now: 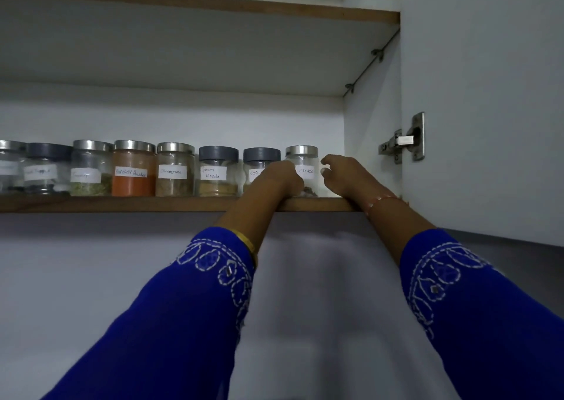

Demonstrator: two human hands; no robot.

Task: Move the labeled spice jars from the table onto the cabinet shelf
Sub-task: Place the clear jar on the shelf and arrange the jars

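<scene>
On the cabinet shelf (183, 204), Cloves jar (303, 170) between both hands, left grip (279, 178) around it, right grip (341, 173) loosely curled beside.

Jars stand in one row on cabinet shelf (122, 205). Cloves jar (302, 170) at row's right end. Left of it: coriander jar (259, 167), garam masala jar (218, 171), cinnamon jar (175, 170), chilli powder jar (133, 169). Left hand (279, 178) just left of cloves jar, right hand (346, 175) just right. Hinge (406, 138) further right.

Eight labeled glass spice jars (175, 169) stand upright in a row along the wooden cabinet shelf (122, 204), lids on.
</scene>
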